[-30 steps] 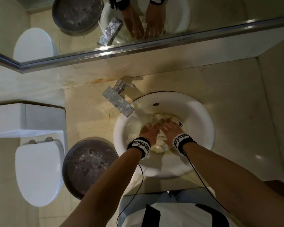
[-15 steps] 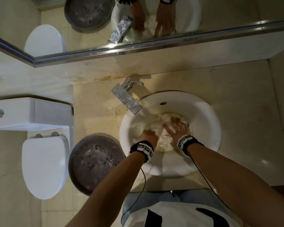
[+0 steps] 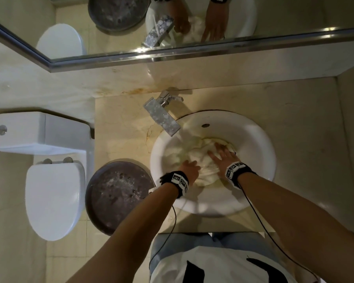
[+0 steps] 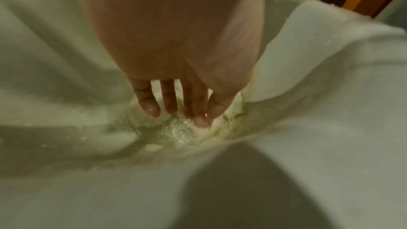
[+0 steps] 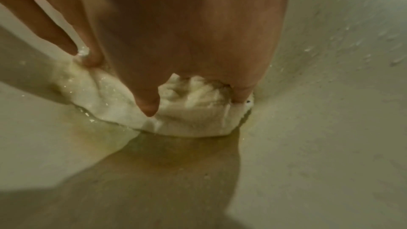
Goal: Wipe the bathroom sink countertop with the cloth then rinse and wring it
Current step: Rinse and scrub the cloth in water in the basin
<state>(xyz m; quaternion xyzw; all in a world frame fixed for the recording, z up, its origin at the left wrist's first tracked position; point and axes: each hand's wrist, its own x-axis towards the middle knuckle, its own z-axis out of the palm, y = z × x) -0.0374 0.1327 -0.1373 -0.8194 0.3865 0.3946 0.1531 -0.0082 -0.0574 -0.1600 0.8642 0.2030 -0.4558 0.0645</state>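
1. Our right hand [image 3: 221, 155] lies spread on the wet cream-white cloth [image 3: 194, 158] in the round white ceramic sink basin [image 3: 253, 139], straight fingers [image 5: 147, 104] pressing the bunched fabric down.
2. Our left hand [image 3: 189, 169] rests on the cloth's near-left part; in the left wrist view its fingers [image 4: 149, 104] reach down, nearly straight, into wet folds and a small pool of water, gripping nothing.
3. We see the cloth crumpled at the basin's bottom, its mass stretching roughly from the far left, below the square chrome faucet spout [image 3: 161, 117], towards the near right.
4. We cannot make out the drain: cloth and hands cover it.
5. Both wrist views are soft and blurred; the cloth's edges are hard to trace there.
6. We cannot tell whether water runs from the spout.
7. Around the basin lies the beige marble countertop [image 3: 305, 139].
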